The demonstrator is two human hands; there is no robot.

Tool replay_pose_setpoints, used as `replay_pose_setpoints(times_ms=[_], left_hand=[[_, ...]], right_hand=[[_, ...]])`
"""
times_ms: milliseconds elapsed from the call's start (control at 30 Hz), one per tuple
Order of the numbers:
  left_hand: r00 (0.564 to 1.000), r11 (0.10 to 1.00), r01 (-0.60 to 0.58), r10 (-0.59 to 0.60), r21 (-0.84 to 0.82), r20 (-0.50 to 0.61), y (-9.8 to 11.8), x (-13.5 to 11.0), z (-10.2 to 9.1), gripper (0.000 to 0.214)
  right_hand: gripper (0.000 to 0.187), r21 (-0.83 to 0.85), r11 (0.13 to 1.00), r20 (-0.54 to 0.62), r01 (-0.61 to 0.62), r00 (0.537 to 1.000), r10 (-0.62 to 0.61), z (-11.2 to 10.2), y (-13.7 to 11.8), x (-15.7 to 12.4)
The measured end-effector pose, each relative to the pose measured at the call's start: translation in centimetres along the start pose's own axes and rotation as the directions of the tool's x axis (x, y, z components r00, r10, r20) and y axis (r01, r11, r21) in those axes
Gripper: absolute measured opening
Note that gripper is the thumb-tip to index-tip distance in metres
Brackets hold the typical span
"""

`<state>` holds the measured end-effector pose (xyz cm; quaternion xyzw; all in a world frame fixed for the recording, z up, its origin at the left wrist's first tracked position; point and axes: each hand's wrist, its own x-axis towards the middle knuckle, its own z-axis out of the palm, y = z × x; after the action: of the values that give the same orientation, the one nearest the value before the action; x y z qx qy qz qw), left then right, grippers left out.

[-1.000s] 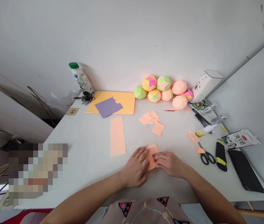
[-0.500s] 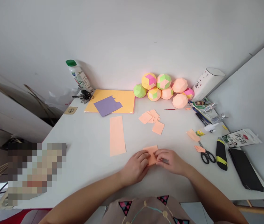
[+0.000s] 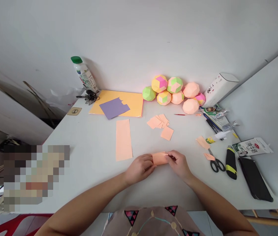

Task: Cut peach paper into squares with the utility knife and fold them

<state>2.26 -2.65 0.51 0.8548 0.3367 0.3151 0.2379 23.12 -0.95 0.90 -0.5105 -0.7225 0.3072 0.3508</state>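
Both my hands pinch a small folded peach paper (image 3: 160, 158) just above the near middle of the white table (image 3: 92, 150). My left hand (image 3: 140, 167) grips its left end with curled fingers. My right hand (image 3: 179, 164) grips its right end between thumb and fingers. The paper now looks like a narrow strip folded over lengthwise. A long peach paper strip (image 3: 123, 140) lies to the left of my hands. Several small peach squares (image 3: 160, 123) lie farther back on the table.
Paper balls (image 3: 175, 92) are piled against the wall, beside a white box (image 3: 219, 88). Yellow sheet (image 3: 126, 100) with purple paper (image 3: 113, 108), bottle (image 3: 84, 74) and keys (image 3: 89, 96) sit back left. Scissors (image 3: 215, 162), a cutter (image 3: 230, 162), a black case (image 3: 255, 178) lie right.
The peach square that lay flat under my hands has been folded in half into a narrow strip, and both hands now pinch its ends.
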Motion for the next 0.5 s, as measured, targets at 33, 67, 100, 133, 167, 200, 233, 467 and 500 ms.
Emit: replay_pose_setpoints(times_ms=[33,67,100,133,167,200,233,467,500], left_hand=[[1.0,1.0,-0.011,0.011,0.021,-0.002,0.0,0.0,0.0,0.029],[1.0,0.999,-0.023,0.023,0.047,-0.014,0.0,-0.1,0.1,0.028],[0.999,0.996,-0.035,0.037,0.083,-0.03,0.1,-0.2,0.2,0.027],[0.997,0.991,-0.046,0.053,0.126,-0.049,0.1,-0.4,0.3,0.027],[0.995,0.983,-0.057,0.069,0.173,-0.066,0.2,-0.6,0.4,0.026],[0.993,0.973,-0.067,0.086,0.22,-0.076,0.3,-0.7,0.5,0.024],[0.991,0.962,-0.079,0.103,0.263,-0.081,0.5,-0.9,0.6,0.022],[0.989,0.903,-0.118,0.144,0.414,-0.032,1.0,-1.6,0.9,0.021],[0.99,0.898,-0.118,0.142,0.424,-0.025,1.0,-1.7,1.0,0.021]], right_hand=[[0.019,-0.026,0.999,-0.027,0.027,0.999,-0.028,0.3,0.0,0.0],[0.019,-0.055,0.997,-0.049,0.056,0.997,-0.059,0.5,0.0,-0.1],[0.019,-0.087,0.993,-0.065,0.085,0.994,-0.09,0.7,0.0,-0.1],[0.019,-0.122,0.987,-0.073,0.109,0.99,-0.118,0.9,0.0,-0.1],[0.019,-0.156,0.98,-0.076,0.127,0.987,-0.14,1.1,0.0,-0.1],[0.019,-0.19,0.971,-0.075,0.142,0.984,-0.159,1.3,0.0,-0.1],[0.019,-0.224,0.962,-0.07,0.155,0.982,-0.175,1.4,0.0,0.0],[0.024,-0.451,0.867,0.01,0.214,0.972,-0.234,1.6,0.2,-0.1],[0.025,-0.471,0.855,0.025,0.218,0.972,-0.235,1.6,0.2,-0.2]])
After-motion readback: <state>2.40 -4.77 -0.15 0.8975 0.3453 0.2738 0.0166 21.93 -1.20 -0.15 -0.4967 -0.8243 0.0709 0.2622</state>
